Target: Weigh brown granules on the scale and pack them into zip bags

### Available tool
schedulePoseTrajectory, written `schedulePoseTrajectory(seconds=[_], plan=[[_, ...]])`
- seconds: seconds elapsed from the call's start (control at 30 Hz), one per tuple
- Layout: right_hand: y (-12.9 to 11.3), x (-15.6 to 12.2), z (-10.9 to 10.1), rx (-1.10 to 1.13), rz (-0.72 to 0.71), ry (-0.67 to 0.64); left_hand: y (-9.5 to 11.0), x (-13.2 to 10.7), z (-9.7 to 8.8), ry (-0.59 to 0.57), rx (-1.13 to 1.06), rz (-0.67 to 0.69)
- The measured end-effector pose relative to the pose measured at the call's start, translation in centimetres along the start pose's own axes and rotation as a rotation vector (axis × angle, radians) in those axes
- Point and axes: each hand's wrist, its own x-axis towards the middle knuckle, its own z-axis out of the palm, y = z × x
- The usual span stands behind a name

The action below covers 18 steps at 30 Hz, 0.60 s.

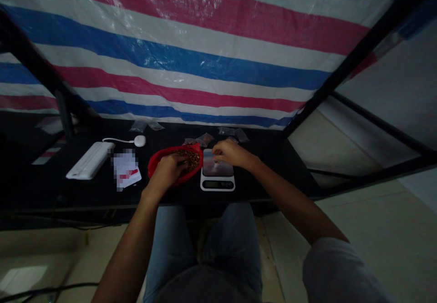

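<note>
My left hand (pixel 170 169) reaches into a red bag or bowl (pixel 154 161) of small brownish-gold pieces (pixel 193 159). Its fingers are curled, with the tips among the pieces, and what they grip is hidden. Right beside the red container stands a white digital kitchen scale (pixel 204 184) with a metal top plate and a dark display. Over the back of that plate is my right hand (pixel 228 153), its fingers pinched together. A small pale thing shows below the fingertips, too unclear to name.
Small clear plastic bags (pixel 205 139), some with contents, lie behind the container and scale. More bags (pixel 139 126) lie at the back left. A white power bank (pixel 90 161), a round white device (pixel 139 141) on a cable and a white packet (pixel 127 169) are to the left.
</note>
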Motion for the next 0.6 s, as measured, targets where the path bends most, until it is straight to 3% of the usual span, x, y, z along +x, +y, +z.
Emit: schedulePoseTrajectory(seconds=[0.17, 0.37, 0.6], plan=[[-0.1, -0.8, 0.9, 0.181, -0.006, 0.13, 1.8, 0.9, -0.2, -0.01, -0.102, 0.143], [1.6, -2.0, 1.5, 0.301, 0.047, 0.401, 6.0, 3.3, 0.7, -0.049, -0.104, 0.356], [4.6, -4.7, 5.7, 0.444, 0.145, 0.506, 9.1, 5.7, 1.7, -0.211, 0.102, 0.419]])
